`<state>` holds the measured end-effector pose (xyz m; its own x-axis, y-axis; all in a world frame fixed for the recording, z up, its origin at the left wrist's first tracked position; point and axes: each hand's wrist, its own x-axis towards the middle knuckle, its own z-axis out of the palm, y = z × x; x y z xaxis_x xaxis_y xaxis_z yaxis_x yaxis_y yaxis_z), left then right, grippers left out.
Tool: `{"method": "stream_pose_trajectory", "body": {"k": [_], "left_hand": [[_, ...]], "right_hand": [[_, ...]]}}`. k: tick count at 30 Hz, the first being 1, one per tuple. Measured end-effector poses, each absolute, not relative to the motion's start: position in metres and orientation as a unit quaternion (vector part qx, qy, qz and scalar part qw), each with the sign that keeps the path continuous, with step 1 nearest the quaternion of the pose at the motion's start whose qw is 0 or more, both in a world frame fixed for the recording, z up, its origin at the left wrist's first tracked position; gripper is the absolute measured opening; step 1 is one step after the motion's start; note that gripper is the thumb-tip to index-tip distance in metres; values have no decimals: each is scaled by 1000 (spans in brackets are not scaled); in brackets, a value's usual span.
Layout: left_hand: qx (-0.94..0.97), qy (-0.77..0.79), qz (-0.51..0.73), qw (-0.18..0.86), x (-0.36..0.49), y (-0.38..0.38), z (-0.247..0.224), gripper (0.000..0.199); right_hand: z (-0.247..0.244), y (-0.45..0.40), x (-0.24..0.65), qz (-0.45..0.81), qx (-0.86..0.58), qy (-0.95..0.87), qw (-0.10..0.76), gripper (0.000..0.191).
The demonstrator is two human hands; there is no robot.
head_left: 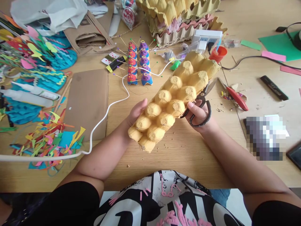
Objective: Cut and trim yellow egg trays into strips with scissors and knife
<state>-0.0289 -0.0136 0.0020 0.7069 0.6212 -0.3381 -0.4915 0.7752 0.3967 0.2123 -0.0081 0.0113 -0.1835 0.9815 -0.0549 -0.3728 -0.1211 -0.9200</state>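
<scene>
A yellow egg-carton strip (pixel 166 108) with two rows of bumps is held up at a slant over the middle of the table. My left hand (pixel 138 110) grips its left edge, the fingers hidden beneath it. On the right edge, my right hand (pixel 198 113) presses the strip with its thumb. Black-handled scissors (pixel 207 114) hang around the fingers of that same hand, their blades pointing up and right. Behind the strip stand two painted carton rows, one red and blue (pixel 132 64), one purple and blue (pixel 145 64), with pins sticking out.
Colourful paper scraps (pixel 53 135) and a brown cardboard sheet (pixel 86 103) lie at left. A white cable (pixel 107 113) crosses the table. Stacked egg trays (pixel 178 18) stand behind. On the right are a red cutter (pixel 237 98), a black marker (pixel 274 88) and a red cup (pixel 218 54).
</scene>
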Motion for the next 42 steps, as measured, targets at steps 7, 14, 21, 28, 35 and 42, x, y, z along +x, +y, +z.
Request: {"method": "stream_pose_trajectory", "body": {"k": [7,14,21,28,35,42], "left_hand": [[138,275,382,871,-27,-9,5,59],[175,243,434,850,-27,-9,3,54],[229,225,429,844,-28,-12,4,50],[247,247,414,840,-30,-13,4,48],[234,254,429,834,-30,-12,3,49],[241,253,427,834,-30,-14,6,46]], "right_hand": [[12,-1,223,547,-460,-469,519,45],[32,-15,226,503,-496,-627,329,43],[29,-14,228,459,-532,-670,241,45],[33,-15,226,467,-531,-667,236,47],[33,-16,224,502,-518,-647,247,52],[36,-19,222,523,-503,-639,257,56]]}}
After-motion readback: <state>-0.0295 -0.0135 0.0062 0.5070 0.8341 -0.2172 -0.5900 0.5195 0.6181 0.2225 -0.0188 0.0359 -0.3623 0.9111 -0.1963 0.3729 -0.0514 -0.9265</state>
